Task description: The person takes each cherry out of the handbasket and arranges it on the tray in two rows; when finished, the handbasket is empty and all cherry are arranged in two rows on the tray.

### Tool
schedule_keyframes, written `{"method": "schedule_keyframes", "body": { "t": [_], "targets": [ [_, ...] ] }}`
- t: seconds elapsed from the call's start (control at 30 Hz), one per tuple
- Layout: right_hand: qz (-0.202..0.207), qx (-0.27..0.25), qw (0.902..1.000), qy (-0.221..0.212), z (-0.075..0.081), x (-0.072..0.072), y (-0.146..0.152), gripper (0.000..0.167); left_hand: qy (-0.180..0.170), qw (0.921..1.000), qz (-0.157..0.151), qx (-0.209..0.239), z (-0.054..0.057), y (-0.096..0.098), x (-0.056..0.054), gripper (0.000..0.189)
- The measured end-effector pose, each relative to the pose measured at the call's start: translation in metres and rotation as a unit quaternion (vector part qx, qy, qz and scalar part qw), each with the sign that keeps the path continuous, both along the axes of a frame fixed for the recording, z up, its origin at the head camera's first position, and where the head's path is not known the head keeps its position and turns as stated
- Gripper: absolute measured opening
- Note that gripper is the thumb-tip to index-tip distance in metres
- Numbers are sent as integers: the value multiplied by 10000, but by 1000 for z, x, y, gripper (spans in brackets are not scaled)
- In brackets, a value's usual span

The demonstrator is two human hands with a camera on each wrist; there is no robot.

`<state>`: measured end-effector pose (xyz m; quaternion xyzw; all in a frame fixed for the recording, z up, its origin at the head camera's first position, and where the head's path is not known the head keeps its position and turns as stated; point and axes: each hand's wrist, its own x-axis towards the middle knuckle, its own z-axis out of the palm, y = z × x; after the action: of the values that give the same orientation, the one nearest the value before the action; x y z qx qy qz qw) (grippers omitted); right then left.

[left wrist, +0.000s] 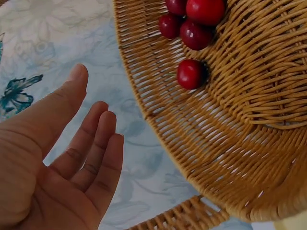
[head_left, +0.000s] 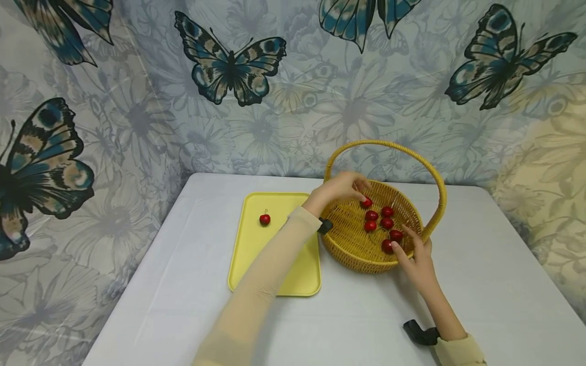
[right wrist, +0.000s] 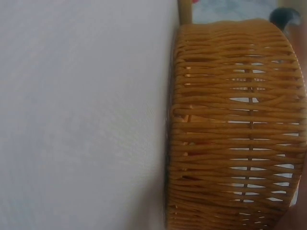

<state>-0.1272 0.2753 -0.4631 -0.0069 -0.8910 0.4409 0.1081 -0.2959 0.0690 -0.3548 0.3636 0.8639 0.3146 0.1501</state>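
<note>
My left hand [head_left: 341,190] reaches over the far left part of a yellow wicker basket [head_left: 341,244], its fingers above a red cherry [head_left: 366,202]. In the left wrist view that hand [left wrist: 72,158] has its thumb and fingers apart with nothing between them. Several more cherries [head_left: 386,223] lie inside the basket. At the near right rim, my right hand [head_left: 417,262] rests with thumb and index finger extended over the inside, the thumb close to a cherry [head_left: 387,247]. Only a blurred edge of it shows in the right wrist view, beside the basket's woven side [right wrist: 235,129].
A yellow tray [head_left: 297,277] lies left of the basket, partly under my left forearm, with one stemmed cherry [head_left: 264,219] on it. The basket's tall handle [head_left: 389,144] arches up over it. A white-covered table [head_left: 174,284] meets a butterfly-patterned backdrop [head_left: 274,132] behind.
</note>
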Motion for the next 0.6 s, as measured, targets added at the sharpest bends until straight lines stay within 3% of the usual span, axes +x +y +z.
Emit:
{"method": "schedule_keyframes", "body": {
  "t": [0.27,0.43,0.6],
  "targets": [
    [26,9,10000,85,-1,-2,-2,59,-211,9997,-98,3,-13,9,-22,38],
    [-5,77,9999,139,-4,-1,-1,58,-580,9983,-22,-85,-24,14,-28,44],
    [0,87,9999,147,-3,-1,-2,58,-589,9971,63,-477,-33,20,-32,49]
  ]
}}
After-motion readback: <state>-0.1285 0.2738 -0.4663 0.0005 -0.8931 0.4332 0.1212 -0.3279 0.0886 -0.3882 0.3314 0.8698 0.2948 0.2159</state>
